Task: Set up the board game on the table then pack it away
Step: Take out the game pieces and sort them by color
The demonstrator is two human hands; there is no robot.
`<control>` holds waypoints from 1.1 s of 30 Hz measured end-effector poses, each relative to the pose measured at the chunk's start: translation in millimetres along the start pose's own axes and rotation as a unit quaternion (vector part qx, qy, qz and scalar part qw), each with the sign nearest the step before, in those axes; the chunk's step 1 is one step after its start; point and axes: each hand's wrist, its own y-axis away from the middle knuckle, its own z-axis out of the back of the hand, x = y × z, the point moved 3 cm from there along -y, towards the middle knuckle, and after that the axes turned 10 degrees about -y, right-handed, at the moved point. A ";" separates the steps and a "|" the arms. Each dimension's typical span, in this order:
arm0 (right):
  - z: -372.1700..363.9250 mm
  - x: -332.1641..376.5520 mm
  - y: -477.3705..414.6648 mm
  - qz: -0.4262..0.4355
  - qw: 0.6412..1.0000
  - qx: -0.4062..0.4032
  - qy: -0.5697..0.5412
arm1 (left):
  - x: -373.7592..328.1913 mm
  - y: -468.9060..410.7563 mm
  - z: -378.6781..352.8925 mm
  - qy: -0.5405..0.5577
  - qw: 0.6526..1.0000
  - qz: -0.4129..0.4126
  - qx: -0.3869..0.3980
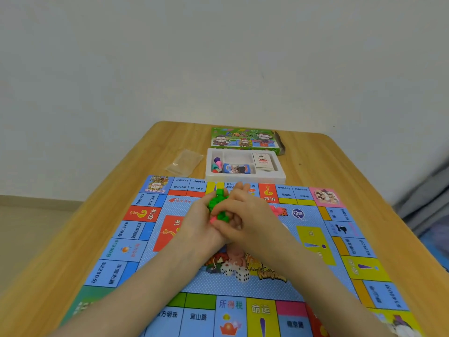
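Fingers (241, 189) of left hand (200, 223) + right hand (246, 216) curled round green houses (217, 205); if my cup loosens, pcs spill on board (136, 251) short of tray (245, 178) just beyond

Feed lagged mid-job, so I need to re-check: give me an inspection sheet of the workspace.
Surface: wooden table, game board spread flat on it.
Job's things: green houses bunched between both hands; pink pieces and two dice on the board; white tray holding pawns and cards; game box behind it.
Clutter: clear plastic bag left of the tray.
Hands: left hand and right hand cupped round the green houses.
Cables: nothing seen.
Surroundings: plain wall; grey fabric at right.
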 end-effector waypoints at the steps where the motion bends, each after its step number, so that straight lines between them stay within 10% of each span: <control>1: 0.1 0.3 0.3 0.002 1.000 -0.003 0.005 | 0.4 0.4 0.4 -0.002 1.000 -0.003 -0.001; 17: 41.0 -3.7 -2.2 -0.044 0.971 -0.142 -0.187 | -5.5 3.6 -5.8 0.043 0.998 -0.040 0.004; 25: 87.1 -75.8 15.4 -0.294 0.949 -0.106 -0.027 | -25.7 6.0 -1.7 0.084 0.993 -0.088 0.012; 33: 74.1 -84.8 11.6 -0.300 0.950 -0.078 -0.041 | -31.9 6.8 1.4 0.084 0.991 -0.107 0.001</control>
